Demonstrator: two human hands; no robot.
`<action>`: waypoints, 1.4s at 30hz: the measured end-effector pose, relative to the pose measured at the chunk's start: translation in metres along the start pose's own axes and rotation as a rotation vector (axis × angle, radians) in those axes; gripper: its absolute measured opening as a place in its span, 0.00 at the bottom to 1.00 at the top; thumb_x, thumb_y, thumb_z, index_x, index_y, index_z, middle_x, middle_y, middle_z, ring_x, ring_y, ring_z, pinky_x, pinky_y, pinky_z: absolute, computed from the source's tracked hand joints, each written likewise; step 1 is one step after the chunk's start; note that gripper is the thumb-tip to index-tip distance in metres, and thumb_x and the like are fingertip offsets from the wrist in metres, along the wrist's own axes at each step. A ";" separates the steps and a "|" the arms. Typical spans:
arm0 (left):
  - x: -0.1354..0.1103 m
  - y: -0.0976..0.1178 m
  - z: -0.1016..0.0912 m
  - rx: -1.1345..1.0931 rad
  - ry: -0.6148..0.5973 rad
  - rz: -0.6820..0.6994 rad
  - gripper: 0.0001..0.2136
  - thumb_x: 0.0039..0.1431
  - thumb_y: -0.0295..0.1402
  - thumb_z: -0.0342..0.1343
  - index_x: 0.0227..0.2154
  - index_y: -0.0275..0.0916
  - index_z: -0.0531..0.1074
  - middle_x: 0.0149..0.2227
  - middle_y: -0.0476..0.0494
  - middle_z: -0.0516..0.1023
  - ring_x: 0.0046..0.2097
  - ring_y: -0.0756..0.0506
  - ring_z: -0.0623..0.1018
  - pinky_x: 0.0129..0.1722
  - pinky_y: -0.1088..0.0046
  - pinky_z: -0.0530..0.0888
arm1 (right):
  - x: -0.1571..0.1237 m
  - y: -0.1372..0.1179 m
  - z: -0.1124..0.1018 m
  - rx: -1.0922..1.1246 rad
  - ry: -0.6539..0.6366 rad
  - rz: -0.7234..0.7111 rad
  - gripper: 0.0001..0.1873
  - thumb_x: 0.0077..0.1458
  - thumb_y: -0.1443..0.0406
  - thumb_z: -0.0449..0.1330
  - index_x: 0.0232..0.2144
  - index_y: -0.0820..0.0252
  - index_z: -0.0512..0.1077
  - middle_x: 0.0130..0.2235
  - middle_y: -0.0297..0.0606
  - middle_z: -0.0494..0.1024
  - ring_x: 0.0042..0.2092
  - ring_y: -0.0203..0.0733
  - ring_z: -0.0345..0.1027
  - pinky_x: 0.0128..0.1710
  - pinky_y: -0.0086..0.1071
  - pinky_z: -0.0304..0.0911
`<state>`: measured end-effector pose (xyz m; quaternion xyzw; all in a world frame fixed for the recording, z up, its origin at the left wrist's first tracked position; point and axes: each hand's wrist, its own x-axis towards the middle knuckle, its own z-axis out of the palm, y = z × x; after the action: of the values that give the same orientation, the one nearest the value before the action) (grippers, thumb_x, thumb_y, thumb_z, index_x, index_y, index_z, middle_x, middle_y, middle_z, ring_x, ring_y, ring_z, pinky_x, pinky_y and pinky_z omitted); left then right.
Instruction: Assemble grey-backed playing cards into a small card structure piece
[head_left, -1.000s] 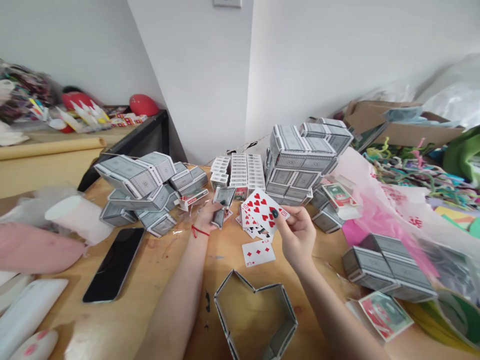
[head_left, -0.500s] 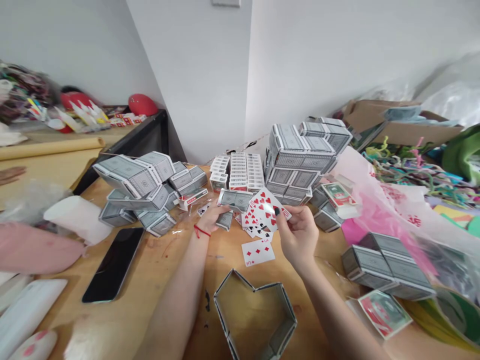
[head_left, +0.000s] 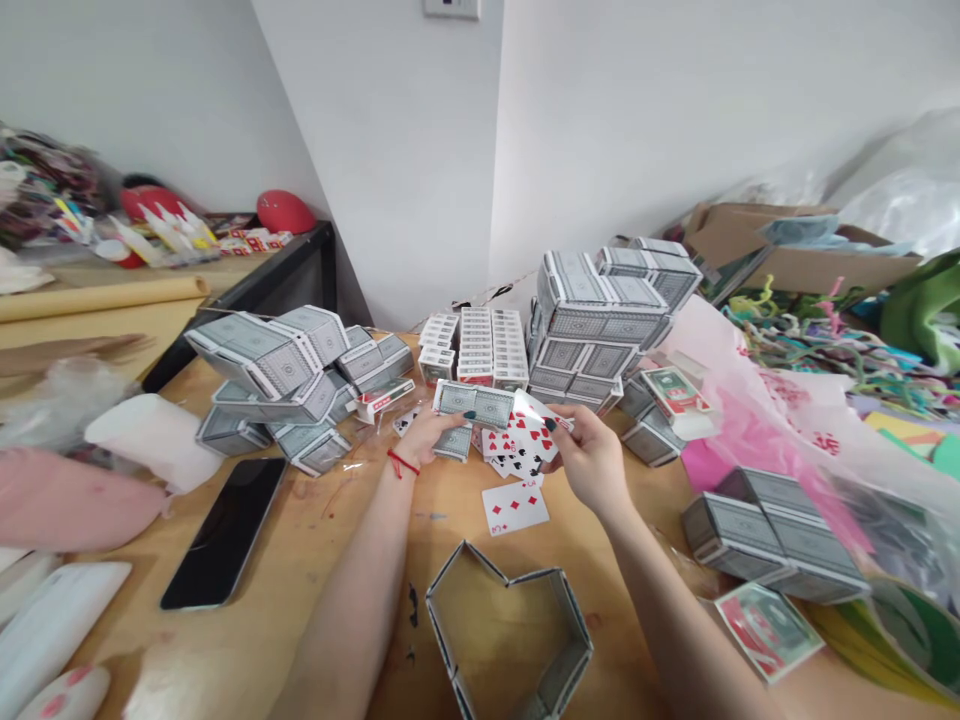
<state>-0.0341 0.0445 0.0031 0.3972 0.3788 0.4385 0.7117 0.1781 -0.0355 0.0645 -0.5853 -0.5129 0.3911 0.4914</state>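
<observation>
My left hand (head_left: 421, 438), a red string on its wrist, is closed on a strip of grey-backed playing cards (head_left: 491, 407). Another grey-backed card (head_left: 454, 443) shows just below that strip. My right hand (head_left: 594, 458) pinches a white-faced playing card (head_left: 531, 407), tilted and catching the light, close to the strip's right end. Beneath it lie face-up cards with hearts (head_left: 504, 442) and spades, partly covered. A three of diamonds (head_left: 515, 508) rests on the table below them. Nearer to me stands a heart-shaped frame of joined cards (head_left: 576, 605).
Folded card blocks are stacked at left (head_left: 262, 355) and right (head_left: 600, 310). Rows of card boxes (head_left: 476, 345) stand between them. A phone (head_left: 225, 535) lies left; a green tape roll (head_left: 911, 625) sits right. Another person's hand (head_left: 112, 343) shows far left.
My right hand has turned its card, so the hearts face is tilted away and shows glare. The strip in my left hand now shows more of its back.
</observation>
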 end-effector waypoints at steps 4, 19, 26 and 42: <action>-0.001 0.000 0.002 0.030 0.001 -0.047 0.14 0.37 0.28 0.63 0.31 0.35 0.70 0.27 0.44 0.78 0.25 0.44 0.76 0.27 0.67 0.73 | 0.010 0.005 -0.009 -0.015 -0.023 0.045 0.13 0.47 0.64 0.53 0.36 0.61 0.71 0.14 0.29 0.69 0.13 0.38 0.64 0.13 0.28 0.58; -0.002 -0.004 0.009 0.074 -0.034 -0.034 0.17 0.37 0.28 0.64 0.35 0.35 0.71 0.28 0.43 0.78 0.26 0.45 0.77 0.27 0.69 0.74 | 0.020 0.024 -0.020 -0.040 -0.134 0.060 0.13 0.45 0.64 0.52 0.33 0.63 0.71 0.14 0.28 0.67 0.12 0.34 0.60 0.11 0.26 0.53; -0.001 -0.008 0.011 0.087 0.012 -0.030 0.18 0.34 0.30 0.66 0.32 0.32 0.71 0.26 0.42 0.78 0.24 0.46 0.76 0.25 0.70 0.74 | 0.019 0.027 -0.011 -0.059 -0.023 0.027 0.11 0.46 0.64 0.52 0.32 0.60 0.71 0.14 0.29 0.68 0.13 0.36 0.62 0.11 0.27 0.55; -0.005 0.001 0.001 -0.053 -0.163 -0.067 0.16 0.39 0.26 0.57 0.36 0.35 0.73 0.30 0.42 0.78 0.30 0.45 0.77 0.29 0.73 0.71 | 0.030 0.053 -0.018 0.215 -0.222 0.215 0.18 0.40 0.59 0.63 0.31 0.60 0.62 0.16 0.29 0.71 0.14 0.34 0.63 0.10 0.23 0.53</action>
<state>-0.0357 0.0397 0.0056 0.3995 0.3210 0.3905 0.7647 0.2119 -0.0090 0.0178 -0.5341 -0.4539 0.5561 0.4467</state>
